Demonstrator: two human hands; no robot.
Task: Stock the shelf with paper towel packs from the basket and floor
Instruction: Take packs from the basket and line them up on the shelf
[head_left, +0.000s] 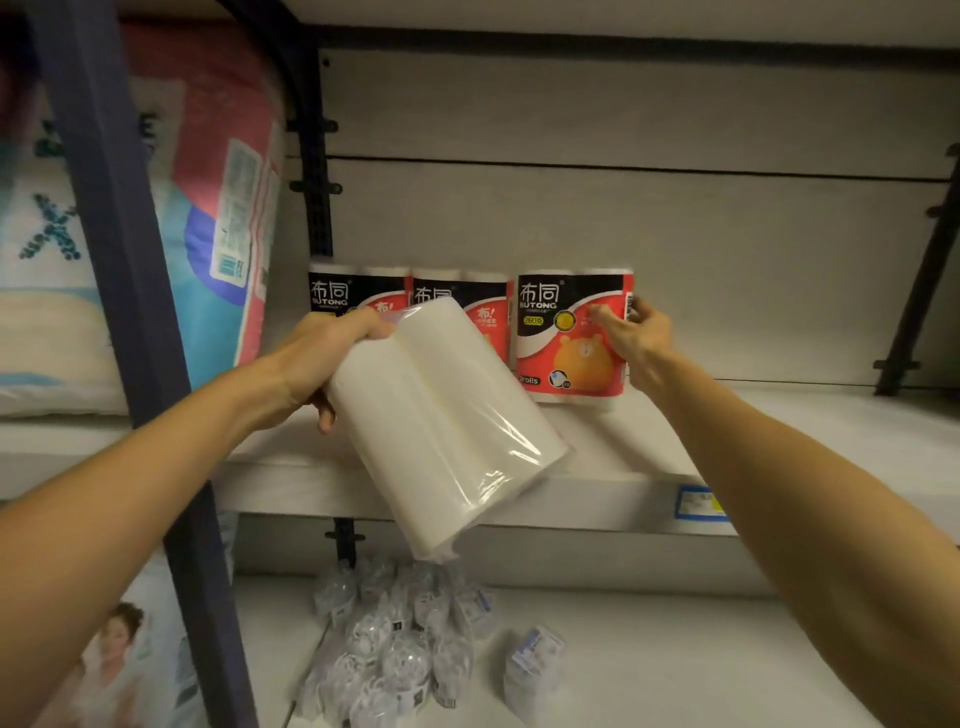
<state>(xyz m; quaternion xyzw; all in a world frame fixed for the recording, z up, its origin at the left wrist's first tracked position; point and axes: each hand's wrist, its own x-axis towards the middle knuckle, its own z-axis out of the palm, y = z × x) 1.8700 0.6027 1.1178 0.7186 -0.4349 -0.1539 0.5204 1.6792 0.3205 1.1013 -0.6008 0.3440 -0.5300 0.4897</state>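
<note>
Left hand (322, 358) curled round the top end of a tilted paper towel pack (441, 431) — held over the shelf (597, 467) front edge, ready to stand. Right hand (636, 338) pinching the standing pack (571, 332) near the back wall — likely squaring the row.

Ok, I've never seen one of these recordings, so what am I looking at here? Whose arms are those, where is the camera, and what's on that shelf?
There is no machine: a person wears a camera on the head, looking forward and down, so the two bare arms are theirs. The left hand grips a tilted pack of white rolls, held in front of the shelf. The right hand grips the rightmost pack, which stands upright at the back of the shelf. Two more packs stand to its left, partly hidden. A lower shelf holds small clear-wrapped packets; what they are is too blurred to tell.
</note>
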